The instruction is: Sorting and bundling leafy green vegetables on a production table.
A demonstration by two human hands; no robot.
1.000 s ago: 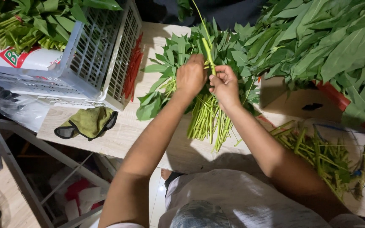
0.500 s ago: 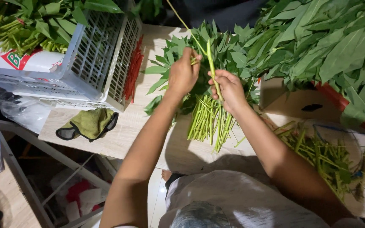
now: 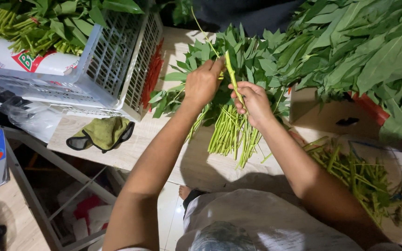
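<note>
Pale wood-grain tabletop (image 3: 131, 148), matte and scuffed. Leafy green bunch (image 3: 229, 116) at centre: slim ribbed stalks, cut ends toward 6 o'clock, pointed leaves fanning toward 12. Left hand (image 3: 203, 83) closed on the upper stalks. Right hand (image 3: 253, 103) pinches a single thick stem (image 3: 231, 74), long axis running 12 to 6. White lattice plastic crate (image 3: 117, 60) at 10 o'clock; crumpled olive cloth (image 3: 101, 133) at 8; loose trimmed stalks (image 3: 359, 176) at 4.

Both hands (image 3: 229, 90) grip leafy green stalks (image 3: 231, 125).
</note>
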